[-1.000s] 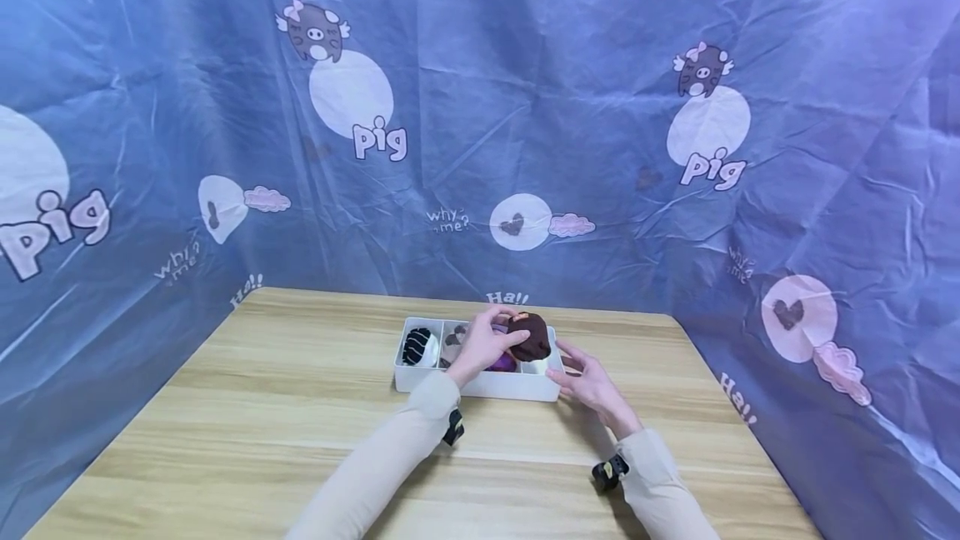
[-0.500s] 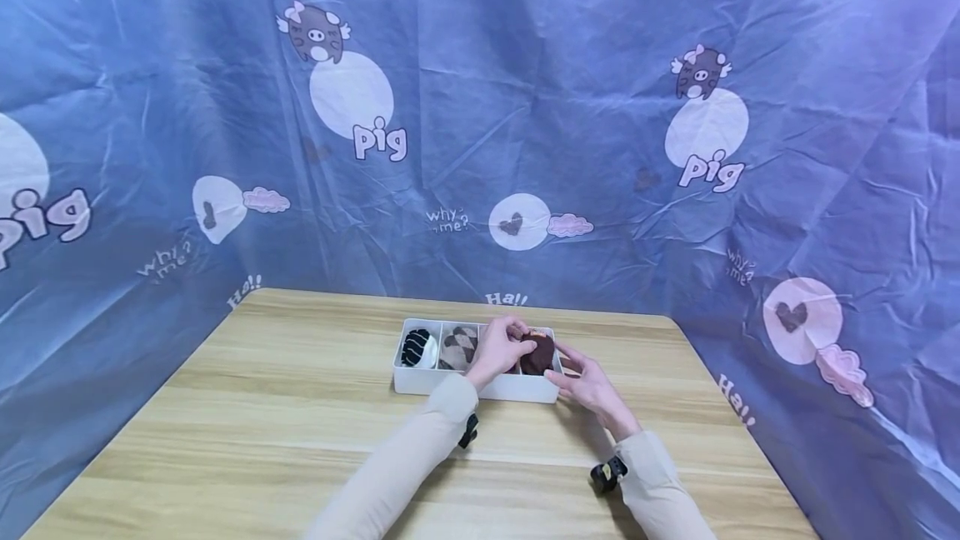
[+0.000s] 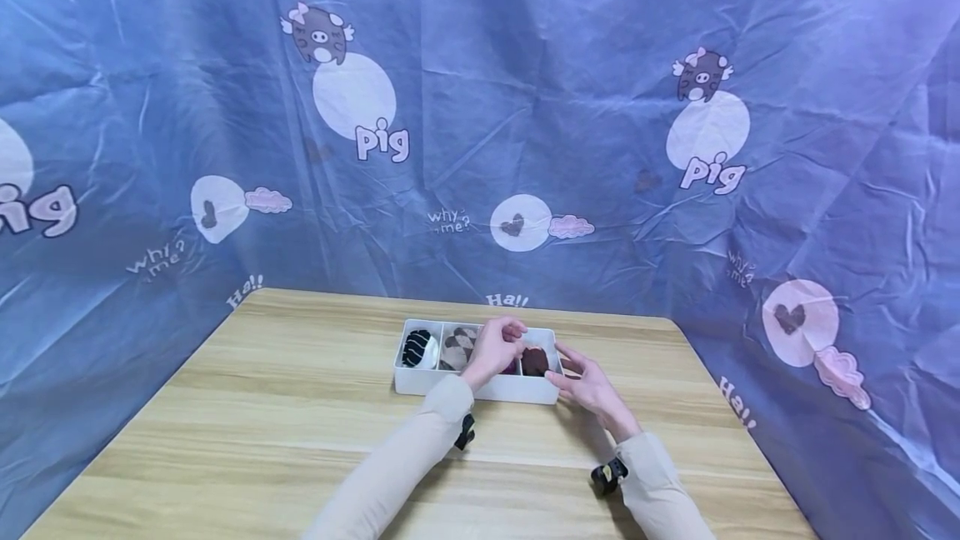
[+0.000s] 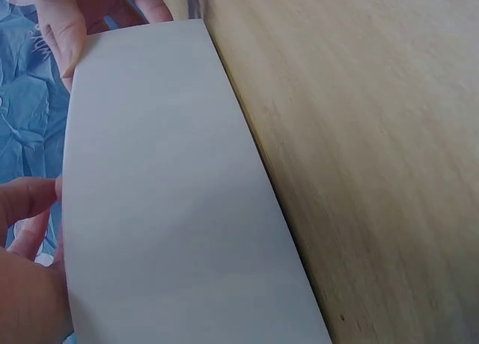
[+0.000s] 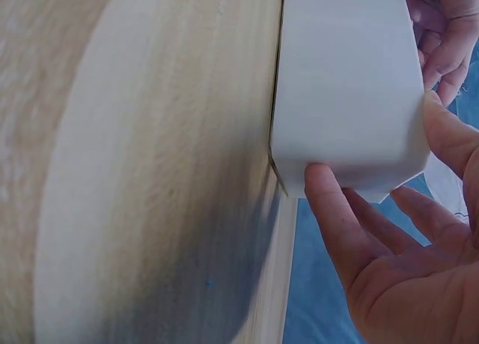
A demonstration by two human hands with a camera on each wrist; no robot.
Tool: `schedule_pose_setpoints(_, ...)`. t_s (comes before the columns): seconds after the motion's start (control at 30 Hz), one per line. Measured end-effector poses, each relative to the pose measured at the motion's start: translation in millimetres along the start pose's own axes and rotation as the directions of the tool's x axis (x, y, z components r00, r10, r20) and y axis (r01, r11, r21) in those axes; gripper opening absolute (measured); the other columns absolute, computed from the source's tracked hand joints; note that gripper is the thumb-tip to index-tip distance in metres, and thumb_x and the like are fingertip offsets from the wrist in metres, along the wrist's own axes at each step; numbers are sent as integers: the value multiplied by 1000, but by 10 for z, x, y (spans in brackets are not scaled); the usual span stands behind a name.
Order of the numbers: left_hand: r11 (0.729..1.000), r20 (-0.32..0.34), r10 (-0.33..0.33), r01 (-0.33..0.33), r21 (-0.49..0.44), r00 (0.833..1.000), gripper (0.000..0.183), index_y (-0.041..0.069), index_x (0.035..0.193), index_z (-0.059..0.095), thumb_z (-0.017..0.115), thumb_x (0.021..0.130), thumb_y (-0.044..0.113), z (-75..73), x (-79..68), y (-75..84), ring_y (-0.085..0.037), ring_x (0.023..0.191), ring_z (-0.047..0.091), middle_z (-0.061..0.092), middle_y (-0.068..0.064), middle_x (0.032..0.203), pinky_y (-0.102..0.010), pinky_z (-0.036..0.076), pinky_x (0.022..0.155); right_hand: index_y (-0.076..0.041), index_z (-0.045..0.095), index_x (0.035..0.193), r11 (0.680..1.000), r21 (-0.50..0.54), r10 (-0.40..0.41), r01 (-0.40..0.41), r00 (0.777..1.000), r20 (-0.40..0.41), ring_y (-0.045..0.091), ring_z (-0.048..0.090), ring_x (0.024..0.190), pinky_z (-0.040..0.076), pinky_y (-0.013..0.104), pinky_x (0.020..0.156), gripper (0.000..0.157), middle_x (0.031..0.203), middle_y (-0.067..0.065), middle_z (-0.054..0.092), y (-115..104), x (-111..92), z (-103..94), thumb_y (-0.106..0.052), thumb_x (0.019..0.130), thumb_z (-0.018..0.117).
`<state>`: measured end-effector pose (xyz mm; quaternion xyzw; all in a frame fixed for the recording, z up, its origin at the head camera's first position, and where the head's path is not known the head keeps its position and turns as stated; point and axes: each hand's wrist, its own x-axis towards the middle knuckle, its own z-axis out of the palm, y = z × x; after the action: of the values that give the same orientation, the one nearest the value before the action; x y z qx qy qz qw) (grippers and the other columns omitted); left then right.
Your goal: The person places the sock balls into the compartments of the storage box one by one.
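Wooden table (image 3: 300,407) fills the near field, blue printed cloth backdrop (image 3: 525,107) wraps the far side and both flanks. White divided box (image 3: 480,386) sits toward the far middle of the table, long axis running left-right, directly ahead of both forearms. Compartments left to right: black-and-white striped sock roll (image 3: 417,348), brown argyle sock roll (image 3: 459,346), a third bay mostly hidden under the hand, then the dark brown sock roll (image 3: 535,361) down in the rightmost bay, top about level with the rim. Left hand (image 3: 497,348) is over the box's right-centre, fingers curled loosely above the third bay, fingertips just beside the brown roll; can't tell if they touch it, and it doesn't look gripped. Left wrist view only shows the box's near wall (image 4: 165,209) with fingers at its edges. Right hand (image 3: 588,383) is at the box's right end, spread and relaxed; right wrist view shows its fingers (image 5: 337,217) laid straight against the end corner of the box (image 5: 344,97), bracing, not clasping. Left hand is nearer the brown roll, which lies just to its right; right hand is nearer the box wall.
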<state>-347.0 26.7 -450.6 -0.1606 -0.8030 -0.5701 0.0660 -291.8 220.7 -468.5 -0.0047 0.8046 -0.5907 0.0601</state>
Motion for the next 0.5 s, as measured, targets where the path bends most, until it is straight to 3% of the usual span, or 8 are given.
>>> schedule_pose_setpoints(0.3, 995, -13, 82, -83, -59, 997, 15, 0, 97, 72, 70, 82, -1, -105, -41, 16, -10, 76, 62, 73, -11, 89, -23, 52, 74, -8, 32, 153, 1000, 9, -3, 3, 1000, 9, 31, 61, 112, 56, 39, 89, 73, 146, 35, 39, -15, -29, -70, -15, 91, 70)
schedule_pose_setpoints(0.5, 996, -38, 69, -71, -55, 997, 11, 2, 95, 73, 71, 86, 6, -311, -95, -13, -8, 77, 62, 73, -9, 88, -23, 52, 75, -5, 36, 150, 1000, -5, 4, -4, 1000, -11, 29, 62, 110, 57, 36, 83, 69, 149, 32, 37, -29, -41, -124, -18, 91, 70)
